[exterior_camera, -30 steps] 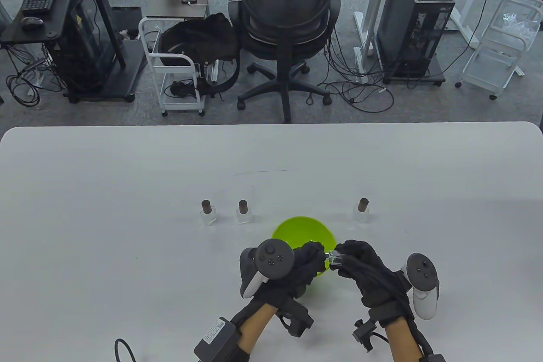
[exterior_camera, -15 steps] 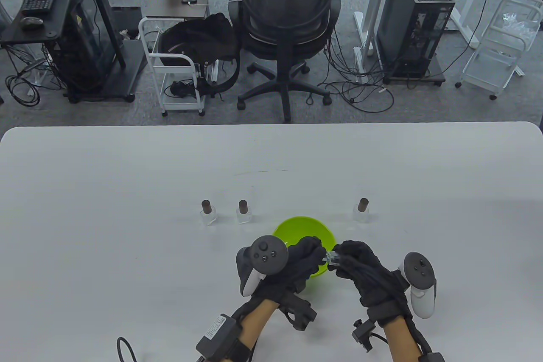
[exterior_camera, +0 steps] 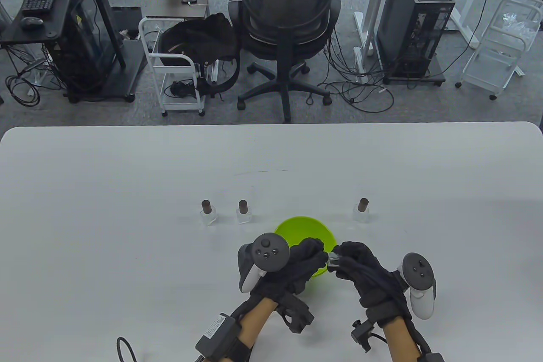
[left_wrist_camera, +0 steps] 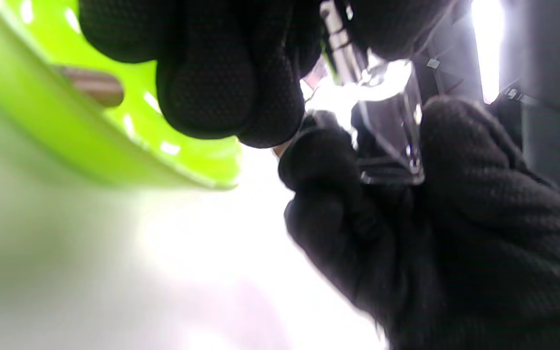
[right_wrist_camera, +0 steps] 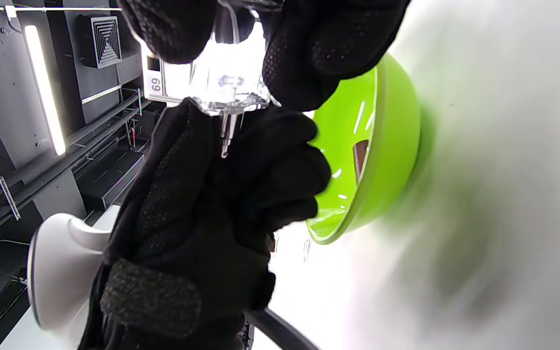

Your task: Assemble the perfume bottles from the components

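Both gloved hands meet just above the near rim of the green bowl, which sits on the white desk and serves as the landmark here.

The right hand is curled around a clear glass perfume bottle, pinching its square body between thumb and fingers and holding it on its side, neck pointing toward the left hand. The bottle hangs over the bowl's near right edge, clear of the desk.

The left hand hovers over the near half of the bowl, its fingers bunched tight around the bottle's neck. In the right wrist view a thin metal stem juts from the bottle's neck into that hand's grasp; the fingers hide what exactly they pinch there.

Inside the bowl lies a brown cap, seen in both wrist views against the green wall.

Beyond the bowl, three capped bottles stand upright on the desk: two to its far left, close together, and one to its far right, each apart from the bowl.
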A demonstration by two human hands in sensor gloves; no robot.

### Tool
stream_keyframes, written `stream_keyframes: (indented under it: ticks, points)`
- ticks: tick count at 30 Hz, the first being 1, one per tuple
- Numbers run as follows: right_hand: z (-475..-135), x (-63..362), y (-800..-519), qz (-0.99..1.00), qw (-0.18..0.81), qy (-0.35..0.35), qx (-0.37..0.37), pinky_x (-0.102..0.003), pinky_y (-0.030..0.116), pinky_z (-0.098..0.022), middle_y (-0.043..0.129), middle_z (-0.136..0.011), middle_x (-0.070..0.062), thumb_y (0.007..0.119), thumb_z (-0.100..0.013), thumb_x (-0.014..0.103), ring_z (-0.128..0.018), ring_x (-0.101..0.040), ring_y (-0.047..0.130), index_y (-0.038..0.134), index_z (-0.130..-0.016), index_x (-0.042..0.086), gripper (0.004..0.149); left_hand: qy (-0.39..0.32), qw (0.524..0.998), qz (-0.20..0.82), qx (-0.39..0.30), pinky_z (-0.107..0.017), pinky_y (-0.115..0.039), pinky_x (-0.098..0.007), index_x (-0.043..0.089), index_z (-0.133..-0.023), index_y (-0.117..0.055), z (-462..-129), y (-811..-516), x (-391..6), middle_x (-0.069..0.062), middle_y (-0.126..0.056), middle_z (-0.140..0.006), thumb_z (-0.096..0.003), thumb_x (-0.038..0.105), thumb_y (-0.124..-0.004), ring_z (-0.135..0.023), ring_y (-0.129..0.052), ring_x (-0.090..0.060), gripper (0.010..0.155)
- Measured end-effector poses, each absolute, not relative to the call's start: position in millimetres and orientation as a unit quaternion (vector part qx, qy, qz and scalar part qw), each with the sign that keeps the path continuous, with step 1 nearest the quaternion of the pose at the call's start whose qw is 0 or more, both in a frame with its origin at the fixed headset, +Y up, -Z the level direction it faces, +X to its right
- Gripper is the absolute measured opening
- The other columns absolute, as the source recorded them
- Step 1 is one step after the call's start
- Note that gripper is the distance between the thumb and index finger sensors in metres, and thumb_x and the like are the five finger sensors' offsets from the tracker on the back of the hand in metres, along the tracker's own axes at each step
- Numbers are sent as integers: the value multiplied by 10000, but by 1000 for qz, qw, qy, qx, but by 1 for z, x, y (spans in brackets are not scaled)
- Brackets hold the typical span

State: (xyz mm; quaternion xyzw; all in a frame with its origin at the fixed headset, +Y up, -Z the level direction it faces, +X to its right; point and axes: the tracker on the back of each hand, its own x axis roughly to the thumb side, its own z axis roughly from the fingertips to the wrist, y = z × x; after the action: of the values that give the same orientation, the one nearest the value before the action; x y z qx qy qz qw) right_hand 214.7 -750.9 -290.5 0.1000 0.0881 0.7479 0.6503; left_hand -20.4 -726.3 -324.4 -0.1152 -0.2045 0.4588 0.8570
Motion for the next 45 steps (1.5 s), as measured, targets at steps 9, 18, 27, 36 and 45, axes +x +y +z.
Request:
stream_keyframes:
  ticks: [9,18,27,36,45]
  points:
    - [-291,217,-752,729,671,96,97,-506,763,-698,630,-1086,-259,682,-624,359,-877,-316,895,527,-1028,165,474,-263,902,341,-5,-566,-784,-392,53,-964,-724,-310,-708,-8,-75,-986,-697,-554,351,-634,-574,-985,-231,514]
    - [-292,226,-750,710,693,83,88,-508,761,-695,627,-1086,-262,677,-628,359,-875,-317,892,522,-1031,161,475,-302,913,265,73,-662,-736,-426,121,-1055,-616,-299,-701,-5,-66,-880,-946,-560,442,-685,-768,-940,-276,594]
    - [-291,253,-749,714,698,23,47,-516,767,-677,634,-1075,-275,685,-622,352,-861,-328,899,534,-1024,152,474,-199,974,104,29,-635,-755,-414,120,-1084,-602,-309,-695,-7,-55,-877,-976,-523,480,-768,-754,-951,-271,687]
    - [-289,264,-749,699,714,2,33,-518,766,-676,634,-1075,-277,685,-622,350,-861,-329,898,533,-1024,150,474,-119,983,-70,-124,-599,-770,-386,112,-1094,-584,-348,-720,32,-42,-896,-941,-477,531,-804,-689,-966,-237,778]
    - [-289,269,-751,694,719,-1,25,-516,764,-679,628,-1077,-277,680,-626,352,-865,-326,895,524,-1027,149,476,-107,980,-114,-122,-589,-781,-364,131,-1041,-615,-358,-741,46,-21,-916,-864,-464,476,-848,-661,-970,-195,711]
